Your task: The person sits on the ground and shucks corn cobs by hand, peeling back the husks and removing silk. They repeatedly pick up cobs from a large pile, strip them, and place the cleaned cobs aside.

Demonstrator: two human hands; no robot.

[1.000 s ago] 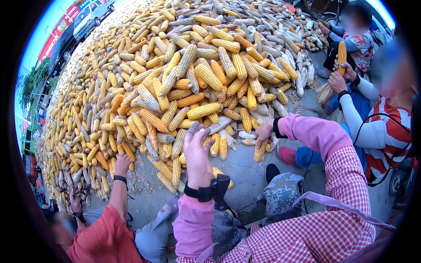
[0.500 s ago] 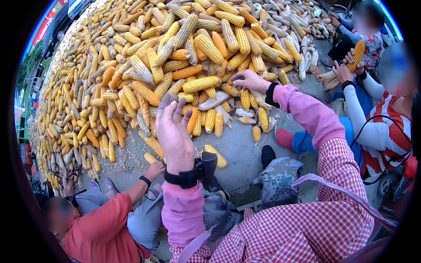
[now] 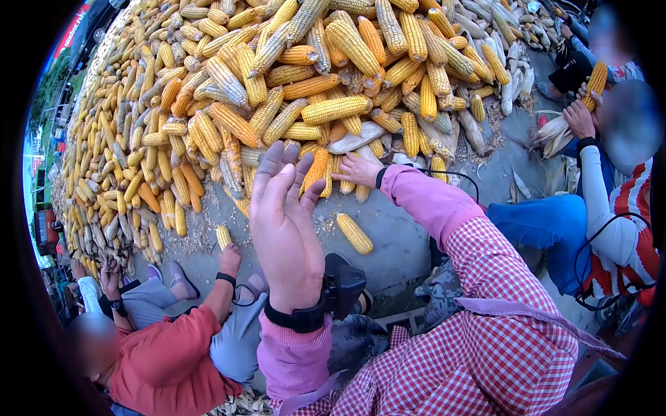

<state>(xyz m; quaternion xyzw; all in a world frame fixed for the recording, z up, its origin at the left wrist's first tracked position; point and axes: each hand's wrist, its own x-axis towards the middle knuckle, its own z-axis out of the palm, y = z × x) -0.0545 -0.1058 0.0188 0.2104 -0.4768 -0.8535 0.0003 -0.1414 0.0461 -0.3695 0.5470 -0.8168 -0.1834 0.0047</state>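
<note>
Left hand (image 3: 288, 236): blocks some cobs (image 3: 337, 109) and a bit of floor (image 3: 395, 236) behind it
Right hand (image 3: 362, 170): it's at the heap's lower edge, honestly can't tell if it's gripping or just resting
Corn heap (image 3: 208, 118): beyond both hands, chopped off up top
Loose kernels (image 3: 326, 223): just right of the left hand, way too tiny to count
Red-shirted person (image 3: 173, 353): left of the left hand, head blurred
Checked shirt (image 3: 451, 347): below the hands, cut off
</note>
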